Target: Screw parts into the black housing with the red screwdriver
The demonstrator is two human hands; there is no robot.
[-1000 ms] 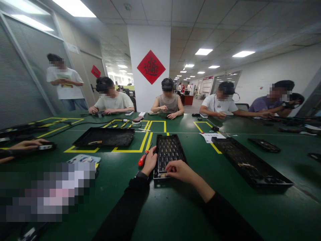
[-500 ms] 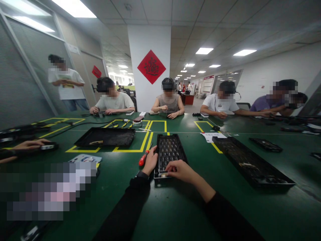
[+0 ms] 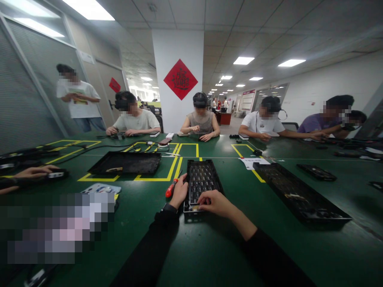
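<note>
A long black casing [image 3: 205, 177] with rows of metallic-looking slots lies in front of me, its short end towards me. My left hand [image 3: 178, 192] is closed on its left edge, fingers along the side wall. My right hand [image 3: 214, 201] is over the near end, thumb and fingertips pinched together low inside the casing. Just left of those fingertips lies a small pale, yellowish piece [image 3: 195, 208]; whether they grip it is hidden. A red-handled screwdriver [image 3: 171, 189] rests on the table against the left hand's outer side.
Another black casing [image 3: 302, 195] lies to the right, and a shallow black tray [image 3: 125, 164] stands at the left. A sheet of paper [image 3: 254, 163] touches the right casing. Yellow tape [image 3: 155, 178] marks the green table [image 3: 209, 255]. A co-worker's hand [image 3: 37, 172] is at far left; several people sit opposite.
Both hands keep nearly the same places on the casing. The view has shifted very slightly; nothing was visibly picked up or let go.
</note>
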